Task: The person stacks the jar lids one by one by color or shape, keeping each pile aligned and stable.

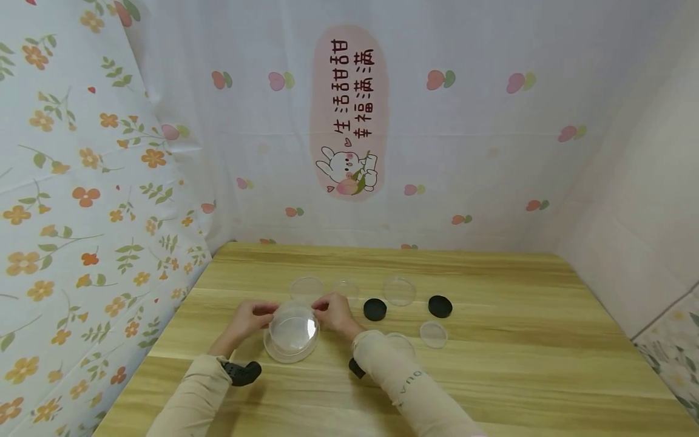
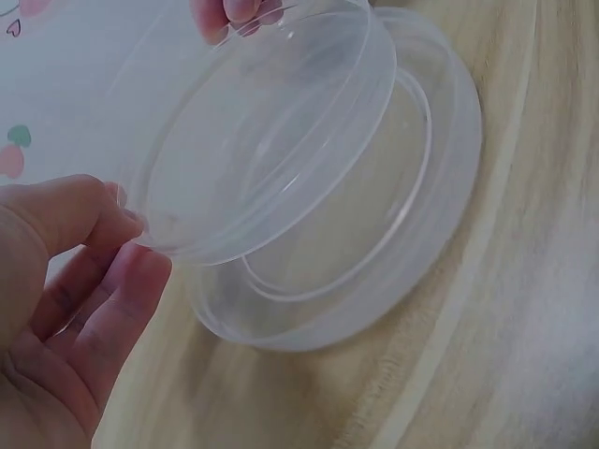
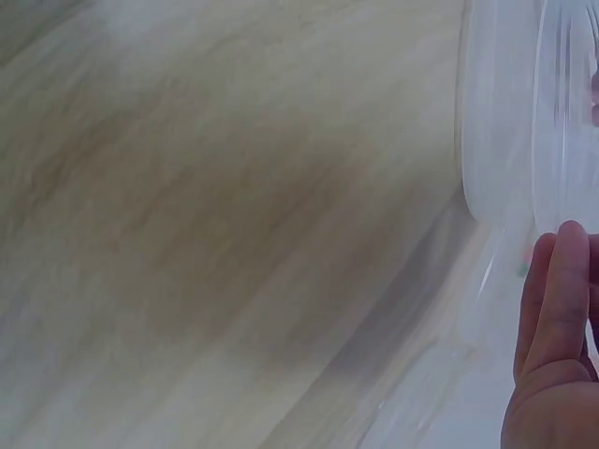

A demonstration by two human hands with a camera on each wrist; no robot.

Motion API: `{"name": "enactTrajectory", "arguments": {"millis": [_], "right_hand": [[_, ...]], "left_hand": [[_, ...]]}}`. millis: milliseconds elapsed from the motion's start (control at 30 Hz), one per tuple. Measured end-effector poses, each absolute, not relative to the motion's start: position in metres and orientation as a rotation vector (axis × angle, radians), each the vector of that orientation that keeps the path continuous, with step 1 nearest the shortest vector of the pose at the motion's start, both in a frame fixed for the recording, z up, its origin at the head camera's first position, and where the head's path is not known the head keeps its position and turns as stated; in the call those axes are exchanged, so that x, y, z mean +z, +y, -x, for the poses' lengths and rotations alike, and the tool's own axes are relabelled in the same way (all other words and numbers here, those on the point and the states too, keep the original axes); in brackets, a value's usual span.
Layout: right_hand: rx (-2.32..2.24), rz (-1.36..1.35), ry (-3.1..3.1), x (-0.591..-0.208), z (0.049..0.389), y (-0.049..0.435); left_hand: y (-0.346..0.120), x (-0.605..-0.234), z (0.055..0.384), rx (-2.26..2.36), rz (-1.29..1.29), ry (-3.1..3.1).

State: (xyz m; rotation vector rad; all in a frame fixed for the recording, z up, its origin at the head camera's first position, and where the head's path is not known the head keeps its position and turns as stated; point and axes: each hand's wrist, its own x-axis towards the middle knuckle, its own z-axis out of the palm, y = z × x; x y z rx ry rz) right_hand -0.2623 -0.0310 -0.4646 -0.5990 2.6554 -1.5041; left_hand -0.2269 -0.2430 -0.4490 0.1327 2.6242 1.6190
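Note:
Both hands hold a clear petri dish lid (image 2: 271,140) by opposite sides of its rim. It is tilted above a wider-looking clear petri dish bottom (image 2: 440,201) that lies on the wooden table. Thumb and fingers of my left hand (image 1: 249,321) pinch the left edge. At the far right edge, my right hand (image 1: 337,313) pinches the rim between thumb and fingers. In the right wrist view, straight fingers (image 3: 562,299) lie against the lid's side. The two clear pieces overlap in the head view, the lower one (image 1: 292,357) showing along the front.
Behind the hands lie clear round pieces (image 1: 307,287), with another (image 1: 400,291) farther right. Two black round caps (image 1: 375,309) (image 1: 440,306) lie to the right. A small clear disc (image 1: 434,334) sits nearer, and another (image 1: 402,343) is partly behind the right sleeve. Patterned cloth (image 1: 262,152) hangs behind the table.

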Motion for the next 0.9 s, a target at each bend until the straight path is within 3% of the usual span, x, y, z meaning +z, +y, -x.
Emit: {"name": "enactTrajectory", "arguments": {"millis": [900], "right_hand": [[-1.413,0.595,2.746,-0.48,0.262,-0.033]], "left_hand": [[-0.245,-0.473,0.224,1.537,-0.014,2.773]]}}
